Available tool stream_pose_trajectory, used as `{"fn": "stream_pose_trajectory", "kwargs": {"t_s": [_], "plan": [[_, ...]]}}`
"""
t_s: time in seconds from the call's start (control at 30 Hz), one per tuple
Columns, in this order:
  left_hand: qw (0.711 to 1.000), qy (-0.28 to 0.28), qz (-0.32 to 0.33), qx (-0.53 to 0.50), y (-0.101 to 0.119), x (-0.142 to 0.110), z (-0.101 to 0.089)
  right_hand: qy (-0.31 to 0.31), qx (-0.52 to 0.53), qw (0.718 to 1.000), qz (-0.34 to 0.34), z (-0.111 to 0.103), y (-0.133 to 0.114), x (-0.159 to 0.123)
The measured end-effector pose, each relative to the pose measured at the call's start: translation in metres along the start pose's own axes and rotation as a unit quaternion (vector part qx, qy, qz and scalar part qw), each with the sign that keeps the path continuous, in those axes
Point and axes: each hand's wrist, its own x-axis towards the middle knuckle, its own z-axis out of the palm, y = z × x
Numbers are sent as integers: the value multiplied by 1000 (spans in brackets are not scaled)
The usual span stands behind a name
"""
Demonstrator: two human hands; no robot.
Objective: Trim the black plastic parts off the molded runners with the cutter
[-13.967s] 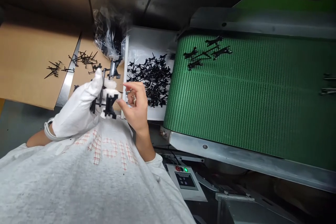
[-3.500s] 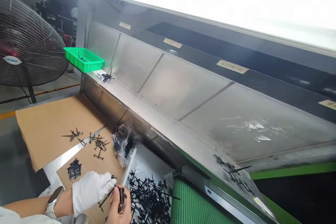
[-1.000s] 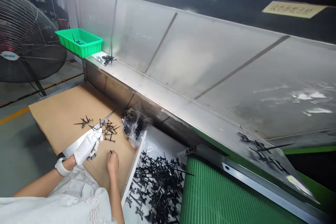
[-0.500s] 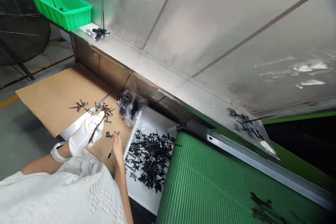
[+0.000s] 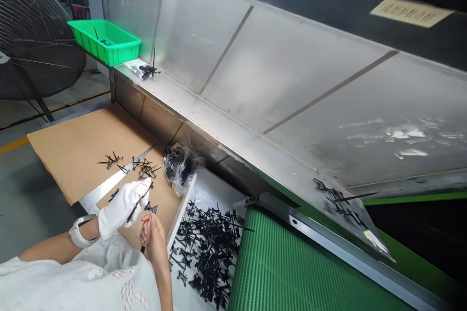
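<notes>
A thin black plastic rod (image 5: 134,210) lies in the closed fingers of the white-gloved left hand (image 5: 122,215), its long axis running diagonally from lower left to upper right. The rod is over the near part of the brown cardboard sheet (image 5: 73,150). A small black moulded part (image 5: 151,208) sits just above the fingertips of the bare right hand (image 5: 153,239), close to the tip of the glove. The right thumb and fingers are drawn together around a thin pale stick (image 5: 149,226); whether they grip it firmly cannot be determined.

A loose cluster of black moulded parts (image 5: 146,168) lies on the cardboard sheet, beyond the gloved hand. A clear plastic bag of black parts (image 5: 178,167) lies at the far edge of the sheet. A white tray (image 5: 181,209) holding a heap of black moulded parts (image 5: 206,248) adjoins the sheet's right edge, and a green ribbed conveyor belt (image 5: 266,267) lies beyond the tray. A green plastic crate (image 5: 104,43) stands beyond the sheet's far left corner.

Compared with the preceding frame, the bare hand has moved from beside the glove's fingertips to just below them.
</notes>
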Motion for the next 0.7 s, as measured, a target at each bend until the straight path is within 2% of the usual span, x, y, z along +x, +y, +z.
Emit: {"fn": "stream_pose_trajectory", "kwargs": {"t_s": [0.13,0.2,0.37,0.47,0.5,0.6,0.7], "plan": [[1000,-4,10,12,0,1,2,-14,-89,993,-76,-19,-49,-11],[1000,-10,15,17,1,1,3,-31,-125,986,-105,-22,-72,-20],[999,-27,18,25,6,-9,4,-55,-186,965,-175,-4,-116,-48],[999,-41,11,23,11,-19,5,-84,-212,954,-196,11,-131,-58],[999,-45,10,21,13,-22,6,-108,-249,936,-225,15,-134,-60],[997,-66,29,26,18,-31,7,-91,-312,899,-293,23,-138,-67],[990,-101,76,59,18,-35,7,-88,-344,876,-327,27,-140,-73]]}}
